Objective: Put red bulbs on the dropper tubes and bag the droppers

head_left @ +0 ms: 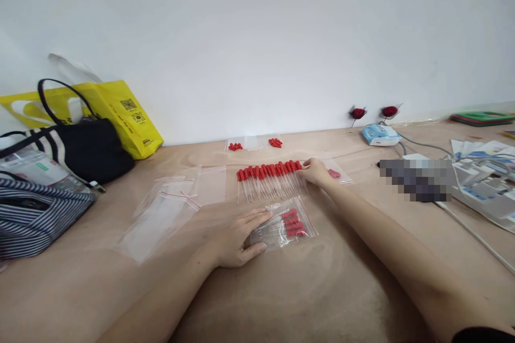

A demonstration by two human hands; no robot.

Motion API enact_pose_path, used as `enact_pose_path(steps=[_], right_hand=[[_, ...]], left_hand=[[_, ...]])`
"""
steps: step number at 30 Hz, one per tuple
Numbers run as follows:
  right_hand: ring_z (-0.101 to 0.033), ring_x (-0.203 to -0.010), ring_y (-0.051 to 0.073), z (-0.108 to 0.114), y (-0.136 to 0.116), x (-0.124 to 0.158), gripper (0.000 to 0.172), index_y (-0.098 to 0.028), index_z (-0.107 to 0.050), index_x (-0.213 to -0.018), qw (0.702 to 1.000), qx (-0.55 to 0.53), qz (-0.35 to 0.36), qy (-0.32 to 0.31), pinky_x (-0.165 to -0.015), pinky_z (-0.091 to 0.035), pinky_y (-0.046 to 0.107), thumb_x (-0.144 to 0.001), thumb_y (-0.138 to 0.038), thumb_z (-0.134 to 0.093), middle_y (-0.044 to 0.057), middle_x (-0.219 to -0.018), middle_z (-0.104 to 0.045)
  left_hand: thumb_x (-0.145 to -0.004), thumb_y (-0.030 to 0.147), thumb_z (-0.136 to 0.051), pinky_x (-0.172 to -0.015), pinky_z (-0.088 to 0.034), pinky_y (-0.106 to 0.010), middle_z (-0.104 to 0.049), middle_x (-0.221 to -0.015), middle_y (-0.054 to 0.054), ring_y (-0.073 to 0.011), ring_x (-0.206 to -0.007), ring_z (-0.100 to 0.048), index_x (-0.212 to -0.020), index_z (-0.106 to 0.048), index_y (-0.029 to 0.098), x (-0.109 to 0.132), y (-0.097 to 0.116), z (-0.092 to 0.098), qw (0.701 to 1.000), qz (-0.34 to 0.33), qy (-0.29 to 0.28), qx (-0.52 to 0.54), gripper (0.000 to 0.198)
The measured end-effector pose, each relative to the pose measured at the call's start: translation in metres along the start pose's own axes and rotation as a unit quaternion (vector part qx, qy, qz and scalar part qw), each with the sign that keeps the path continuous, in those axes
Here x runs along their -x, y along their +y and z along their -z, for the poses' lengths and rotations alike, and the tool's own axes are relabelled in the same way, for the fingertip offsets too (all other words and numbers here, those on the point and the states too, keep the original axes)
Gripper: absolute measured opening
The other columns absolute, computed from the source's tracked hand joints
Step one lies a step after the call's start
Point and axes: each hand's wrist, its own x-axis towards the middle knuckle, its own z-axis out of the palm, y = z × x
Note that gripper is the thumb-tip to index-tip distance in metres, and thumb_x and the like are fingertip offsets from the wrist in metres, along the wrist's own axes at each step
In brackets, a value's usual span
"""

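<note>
A row of several clear droppers with red bulbs lies side by side on the table, bulbs pointing to the wall. At the right end of that row, my right hand has its fingertips pinched at the red bulb of the last dropper. My left hand rests on the left end of a clear zip bag, fingers stretched out and thumb apart. Inside this bag are several red-bulbed droppers. Left of the row lie overlapping flat zip bags.
Two groups of red bulbs lie in bags by the wall. Another bag with red bulbs is partly behind my right hand. On the left stand a yellow bag, a black bag and a striped bag. Cables and a power strip occupy the right.
</note>
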Motion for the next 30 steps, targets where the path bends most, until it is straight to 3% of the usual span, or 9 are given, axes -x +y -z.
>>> enact_pose_path(steps=[3, 6, 9, 12, 16, 23, 30], right_hand=[[-0.058, -0.083, 0.027, -0.001, -0.004, -0.003, 0.025, -0.014, -0.059, -0.078, 1.000, -0.016, -0.017, -0.005, -0.069, -0.042, 0.032, -0.054, -0.017, -0.063, 0.012, -0.076, -0.062], [-0.059, -0.079, 0.025, 0.007, -0.006, -0.002, 0.035, -0.012, -0.057, -0.092, 0.998, -0.053, -0.024, -0.015, -0.066, -0.043, 0.031, -0.057, -0.018, -0.060, 0.010, -0.075, -0.061], [-0.057, -0.061, 0.018, 0.022, -0.001, 0.008, 0.052, -0.012, -0.042, -0.115, 0.993, -0.107, -0.015, -0.038, -0.053, -0.043, 0.028, -0.065, -0.022, -0.052, 0.004, -0.069, -0.058], [-0.050, -0.046, 0.012, 0.036, 0.010, 0.032, 0.059, -0.017, -0.025, -0.125, 0.980, -0.183, 0.018, -0.071, -0.043, -0.040, 0.024, -0.070, -0.023, -0.045, -0.005, -0.061, -0.050], [-0.048, -0.046, 0.009, 0.038, 0.026, 0.070, 0.055, -0.024, -0.024, -0.118, 0.934, -0.346, 0.064, -0.058, -0.041, -0.041, 0.023, -0.070, -0.029, -0.051, -0.006, -0.068, -0.047], [-0.055, -0.055, 0.011, 0.023, 0.029, 0.094, 0.048, -0.026, -0.028, -0.107, 0.905, -0.422, 0.044, -0.010, -0.052, -0.049, 0.029, -0.070, -0.040, -0.056, -0.005, -0.075, -0.046], [-0.058, -0.058, 0.012, 0.020, 0.020, 0.101, 0.038, -0.022, -0.040, -0.089, 0.863, -0.496, -0.043, -0.081, -0.059, -0.051, 0.030, -0.067, -0.045, -0.060, -0.003, -0.070, -0.052]], left_hand=[[-0.078, 0.030, -0.051, -0.102, -0.028, -0.044, -0.035, -0.138, -0.006, -0.0244, -0.126, -0.031, -0.133, -0.029, 0.023, 0.000, 0.002, 0.001, 1.000, 0.007, -0.003, -0.005, 0.060], [-0.078, 0.029, -0.051, -0.102, -0.029, -0.044, -0.036, -0.137, -0.006, -0.0241, -0.125, -0.032, -0.133, -0.030, 0.023, 0.000, 0.006, 0.004, 1.000, 0.010, -0.004, -0.006, 0.059], [-0.078, 0.029, -0.051, -0.102, -0.029, -0.044, -0.036, -0.137, -0.005, -0.0240, -0.125, -0.033, -0.132, -0.030, 0.023, 0.000, 0.009, 0.006, 1.000, 0.013, -0.005, -0.007, 0.059], [-0.078, 0.029, -0.051, -0.102, -0.029, -0.043, -0.036, -0.137, -0.006, -0.0240, -0.125, -0.032, -0.133, -0.030, 0.023, 0.000, 0.007, 0.005, 1.000, 0.009, -0.001, -0.009, 0.059], [-0.079, 0.030, -0.050, -0.103, -0.028, -0.043, -0.033, -0.139, -0.006, -0.0235, -0.126, -0.031, -0.134, -0.028, 0.023, 0.000, 0.003, 0.002, 1.000, 0.004, -0.003, -0.017, 0.059], [-0.080, 0.030, -0.049, -0.104, -0.028, -0.041, -0.032, -0.139, -0.005, -0.0228, -0.126, -0.031, -0.134, -0.026, 0.024, 0.000, 0.005, 0.003, 1.000, 0.011, -0.004, -0.021, 0.060], [-0.079, 0.029, -0.051, -0.102, -0.030, -0.042, -0.032, -0.139, -0.005, -0.0248, -0.124, -0.034, -0.135, -0.022, 0.024, 0.000, 0.008, 0.005, 1.000, 0.026, 0.001, -0.003, 0.064]])
